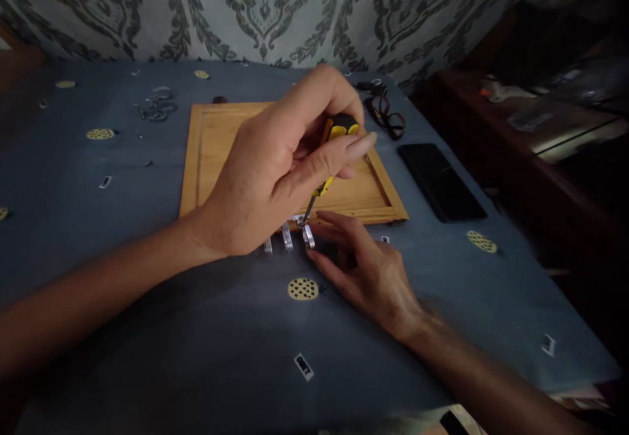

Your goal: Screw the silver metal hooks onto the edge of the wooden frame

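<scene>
Screwdriver [343, 124] meeting the rightmost hook [308, 236]

My screwdriver is slanting down to the near edge of the wooden panel [216, 133], its tip meeting the base of the rightmost hook. I am clasping its yellow-and-black handle in my left hand [260, 173], thumb lying along it and fingers curling behind. My right hand [373, 271] is keeping thumb and forefinger close about the same hook; whether they are pinching it, I cannot tell. Two more metal hooks [287, 237] are jutting from that edge, just to the left. The wooden panel is resting on a blue-grey cloth [211, 356] printed with pineapples. To its right a black phone [442, 183] is lying, with eyeglasses [390, 122] sitting farther back. Loose metal pieces [158, 105] are clustering off its far left corner. Behind, a patterned wall [265, 2] is rising.
</scene>
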